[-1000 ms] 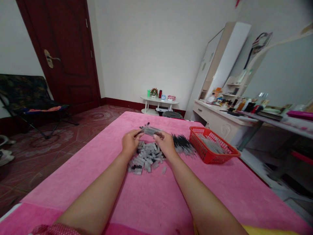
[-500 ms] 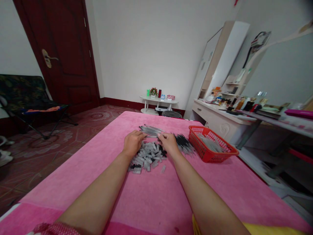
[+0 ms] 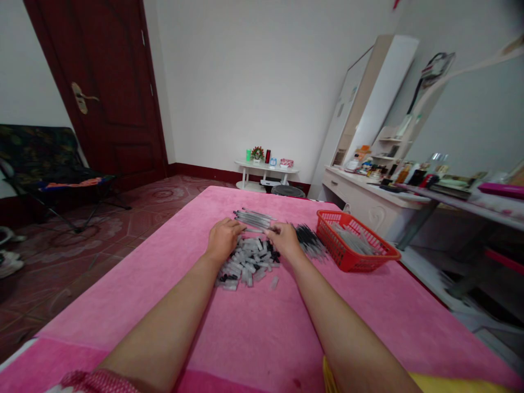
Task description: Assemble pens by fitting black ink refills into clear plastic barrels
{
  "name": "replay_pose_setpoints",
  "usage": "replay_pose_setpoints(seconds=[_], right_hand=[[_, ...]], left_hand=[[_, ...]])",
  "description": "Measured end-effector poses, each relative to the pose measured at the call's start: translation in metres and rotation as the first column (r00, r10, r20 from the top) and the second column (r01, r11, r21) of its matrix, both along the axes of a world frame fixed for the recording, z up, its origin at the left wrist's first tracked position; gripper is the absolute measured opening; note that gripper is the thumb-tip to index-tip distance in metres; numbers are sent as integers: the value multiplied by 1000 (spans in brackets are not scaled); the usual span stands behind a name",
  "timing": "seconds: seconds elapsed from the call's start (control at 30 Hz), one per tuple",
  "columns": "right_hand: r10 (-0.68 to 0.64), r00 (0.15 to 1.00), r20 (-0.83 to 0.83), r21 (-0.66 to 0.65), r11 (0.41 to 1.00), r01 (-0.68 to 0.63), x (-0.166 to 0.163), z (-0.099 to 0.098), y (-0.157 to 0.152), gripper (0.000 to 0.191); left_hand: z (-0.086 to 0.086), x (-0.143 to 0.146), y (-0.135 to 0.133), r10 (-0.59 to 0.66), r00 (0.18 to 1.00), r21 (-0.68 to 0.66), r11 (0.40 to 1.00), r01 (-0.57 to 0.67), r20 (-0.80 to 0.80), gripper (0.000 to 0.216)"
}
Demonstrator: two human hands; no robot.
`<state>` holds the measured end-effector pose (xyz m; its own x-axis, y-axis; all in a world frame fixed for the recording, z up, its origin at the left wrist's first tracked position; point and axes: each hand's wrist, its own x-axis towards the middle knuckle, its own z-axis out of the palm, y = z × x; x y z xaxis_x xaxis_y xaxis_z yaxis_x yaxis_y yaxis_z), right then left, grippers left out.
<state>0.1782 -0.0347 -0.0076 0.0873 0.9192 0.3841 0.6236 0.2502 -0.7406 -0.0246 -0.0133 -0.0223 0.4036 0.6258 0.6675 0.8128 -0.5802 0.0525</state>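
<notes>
My left hand (image 3: 223,238) and my right hand (image 3: 285,238) face each other above a heap of clear and black pen caps (image 3: 248,263). A thin pen (image 3: 254,231) stretches between my fingertips, and both hands are closed in a pinch on its ends. Just beyond it lies a row of pens (image 3: 252,219), side by side. Right of my right hand, slender dark-ended pen refills (image 3: 311,243) form a pile. The fingertips partly cover the ends of the held pen.
A red plastic basket (image 3: 347,263) of clear pen barrels (image 3: 354,240) stands on the pink cloth (image 3: 254,327) at the right. Beyond the table is a small white stand (image 3: 266,165). A dressing table (image 3: 364,191) stands to the right, a folding chair (image 3: 53,174) to the left.
My right hand has shifted very slightly to the right, and the pen between my hands now shows more clearly. The piles and basket stay as they were.
</notes>
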Motion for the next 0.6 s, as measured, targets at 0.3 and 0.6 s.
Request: replay_pose_setpoints(seconds=[0.3,0.6], right_hand=[[-8,999,42,-39,999,9,1,-1,0,20],[-8,1000,4,-55,998,9,1,-2,0,18]], left_hand=[[-2,-1,3,4,1000,-1,1000,-4,0,20],[-1,0,1,3,1000,-17,1000,-4,-15,21]])
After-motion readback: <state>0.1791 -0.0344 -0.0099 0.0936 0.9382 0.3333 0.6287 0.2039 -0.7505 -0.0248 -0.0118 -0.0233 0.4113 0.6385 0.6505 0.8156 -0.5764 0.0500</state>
